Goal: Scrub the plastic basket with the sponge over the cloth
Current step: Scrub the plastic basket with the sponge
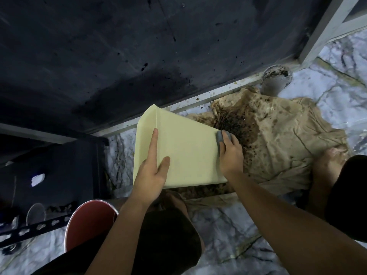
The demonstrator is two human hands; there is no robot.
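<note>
A pale yellow plastic basket point(184, 147) is tipped on its side in the middle of the view, its flat wall facing up. My left hand point(154, 171) grips its near left edge, index finger stretched along the wall and thumb on top. My right hand point(231, 153) presses a grey sponge point(220, 136) against the basket's right edge. Under and to the right of the basket lies a crumpled tan cloth point(282, 135) on the marble floor, wet and speckled with dark dirt beside the sponge.
A dark wall point(139, 46) with a pale metal sill runs behind the basket. A grey cup point(277, 80) with dirt stands at the cloth's far end. A red bucket point(89, 221) sits near left, beside a dark shelf frame point(49, 175). My knees flank the cloth.
</note>
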